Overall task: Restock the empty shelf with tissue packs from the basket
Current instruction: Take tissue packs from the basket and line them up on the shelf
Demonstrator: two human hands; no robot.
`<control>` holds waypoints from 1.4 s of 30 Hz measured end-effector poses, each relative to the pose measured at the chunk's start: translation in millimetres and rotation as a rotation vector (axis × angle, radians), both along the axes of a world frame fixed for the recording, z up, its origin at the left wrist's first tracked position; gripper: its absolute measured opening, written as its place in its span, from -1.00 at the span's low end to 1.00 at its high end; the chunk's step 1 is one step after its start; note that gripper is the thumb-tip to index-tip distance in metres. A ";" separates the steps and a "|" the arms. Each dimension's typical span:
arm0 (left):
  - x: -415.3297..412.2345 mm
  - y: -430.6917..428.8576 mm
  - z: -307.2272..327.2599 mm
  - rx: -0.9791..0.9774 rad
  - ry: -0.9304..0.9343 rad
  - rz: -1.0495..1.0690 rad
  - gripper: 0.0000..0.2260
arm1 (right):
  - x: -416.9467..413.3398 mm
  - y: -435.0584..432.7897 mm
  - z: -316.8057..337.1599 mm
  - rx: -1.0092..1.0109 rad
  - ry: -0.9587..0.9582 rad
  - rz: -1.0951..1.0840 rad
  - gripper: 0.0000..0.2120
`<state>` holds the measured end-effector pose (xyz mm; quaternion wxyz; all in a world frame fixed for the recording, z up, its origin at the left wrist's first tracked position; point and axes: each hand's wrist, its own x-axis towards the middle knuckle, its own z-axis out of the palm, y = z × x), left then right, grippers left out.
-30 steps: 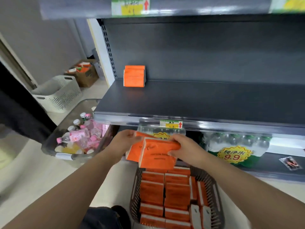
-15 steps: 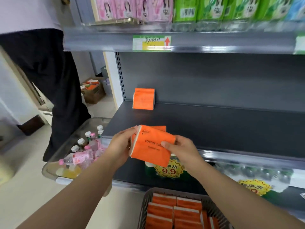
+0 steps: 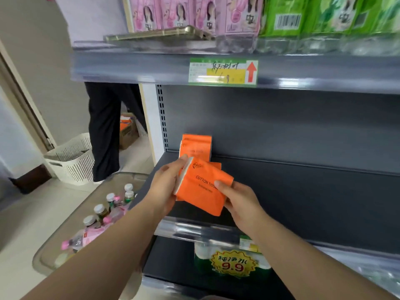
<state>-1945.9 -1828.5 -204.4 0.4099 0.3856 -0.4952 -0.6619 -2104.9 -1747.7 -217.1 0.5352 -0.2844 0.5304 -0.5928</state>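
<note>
A: Head view, hands?
B: Both gripping: left hand [image 3: 166, 187] curled round the white end of the orange tissue pack [image 3: 203, 189]; right hand [image 3: 240, 204] pinches its right edge, thumb on top
A: Pack's position?
B: Held tilted over the grey shelf [image 3: 303, 191] front, near shelved packs [image 3: 195, 148] standing back left

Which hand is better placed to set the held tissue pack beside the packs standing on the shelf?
Probably left: the left hand grips the held tissue pack by its white edge, just before the standing packs on the shelf. The right hand holds the farther side.
</note>
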 end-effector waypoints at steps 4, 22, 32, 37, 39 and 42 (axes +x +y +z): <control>3.3 -19.3 -3.3 -0.085 -0.092 -0.091 -0.39 | 2.0 -24.5 -4.1 -0.023 0.111 -0.023 -0.83; -15.6 -95.5 -46.4 -0.117 -0.162 0.030 -0.71 | 2.2 -114.0 -37.2 -0.031 0.393 -0.164 -0.66; -17.3 -118.1 -59.2 -0.054 -0.184 0.050 -0.70 | 10.9 -135.5 -48.9 -0.012 0.520 -0.166 -0.63; -18.2 -117.6 -60.1 -0.056 -0.176 0.020 -0.64 | 11.5 -135.0 -51.1 -0.005 0.590 -0.126 -0.58; -17.0 -116.9 -60.6 -0.058 -0.194 0.001 -0.52 | 11.4 -134.7 -51.0 -0.002 0.600 -0.104 -0.57; -14.7 -117.8 -62.6 -0.057 -0.226 -0.014 -0.43 | 12.7 -134.6 -49.9 0.005 0.611 -0.070 -0.57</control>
